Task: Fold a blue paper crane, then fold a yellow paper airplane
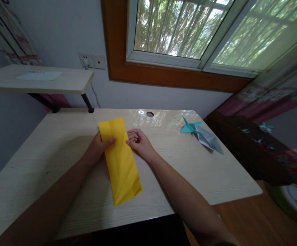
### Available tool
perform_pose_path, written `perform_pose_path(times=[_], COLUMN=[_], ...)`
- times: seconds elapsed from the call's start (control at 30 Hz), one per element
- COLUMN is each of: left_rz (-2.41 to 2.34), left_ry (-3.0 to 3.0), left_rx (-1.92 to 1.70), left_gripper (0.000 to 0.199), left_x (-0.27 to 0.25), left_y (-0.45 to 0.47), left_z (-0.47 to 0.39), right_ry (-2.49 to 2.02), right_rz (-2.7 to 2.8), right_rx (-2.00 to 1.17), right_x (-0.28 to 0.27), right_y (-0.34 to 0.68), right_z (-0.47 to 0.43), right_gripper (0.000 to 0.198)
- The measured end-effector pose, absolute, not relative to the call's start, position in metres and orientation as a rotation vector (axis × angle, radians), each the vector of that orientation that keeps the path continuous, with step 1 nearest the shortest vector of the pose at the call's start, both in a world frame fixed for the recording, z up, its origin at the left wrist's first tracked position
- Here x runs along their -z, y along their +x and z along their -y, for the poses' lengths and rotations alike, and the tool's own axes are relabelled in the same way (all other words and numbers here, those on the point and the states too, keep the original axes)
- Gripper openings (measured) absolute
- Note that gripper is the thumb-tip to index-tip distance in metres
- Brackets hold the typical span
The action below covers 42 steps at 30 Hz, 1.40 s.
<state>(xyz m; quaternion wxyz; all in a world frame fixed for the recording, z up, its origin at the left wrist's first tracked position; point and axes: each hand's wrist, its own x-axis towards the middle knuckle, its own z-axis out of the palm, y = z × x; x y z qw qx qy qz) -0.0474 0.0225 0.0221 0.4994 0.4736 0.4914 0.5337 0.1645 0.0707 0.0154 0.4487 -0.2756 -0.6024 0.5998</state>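
Note:
A long folded sheet of yellow paper (121, 160) with diagonal creases is held a little tilted over the desk. My left hand (98, 147) grips its left edge, the thumb across the front and the fingers hidden behind. At the paper's right edge, my right hand (139, 142) pinches it between thumb and curled fingers. The lower end of the paper hangs toward me and has a folded corner.
On the desk (73, 171) at the right lie a teal origami figure (190, 127) and a grey-white folded paper boat shape (208, 139). A raised shelf (68, 78) with a paper sheet (39, 75) stands at the back left. Near the back edge is a cable hole (150, 114).

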Motion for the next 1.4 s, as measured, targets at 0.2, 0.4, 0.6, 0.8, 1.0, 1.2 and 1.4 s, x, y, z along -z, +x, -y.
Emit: perform_pose_path(times=[0.2, 0.4, 0.6, 0.8, 1.0, 1.2, 1.4], left_rz=[-1.226, -1.229, -1.212, -1.171, -1.197, -1.185, -1.185], left_ry=[1.184, 1.233, 1.266, 1.219, 1.263, 1.326, 1.347], left_rx=[-1.283, -1.234, -1.233, -1.217, -1.184, -1.11, -1.277], left_gripper=[0.067, 0.07, 0.066, 0.066, 0.064, 0.063, 0.073], left_x=[-0.023, -0.022, -0.023, -0.026, -0.024, -0.019, -0.025], left_y=[-0.042, -0.038, -0.036, -0.034, -0.035, -0.033, -0.033], left_z=[-0.019, -0.017, -0.016, -0.016, -0.016, -0.015, -0.015], right_ry=[-0.676, -0.673, -0.646, -0.671, -0.681, -0.803, -0.893], right_rz=[1.431, 1.347, 1.32, 1.286, 1.236, 1.187, 1.23], right_rx=[-1.509, -1.513, -1.508, -1.526, -1.477, -1.433, -1.385], right_x=[-0.016, -0.017, -0.02, -0.02, -0.024, -0.029, -0.035], right_y=[0.164, 0.163, 0.162, 0.161, 0.157, 0.154, 0.156], right_z=[-0.072, -0.073, -0.072, -0.072, -0.071, -0.071, -0.067], right_gripper=[0.045, 0.053, 0.048, 0.051, 0.042, 0.03, 0.03])
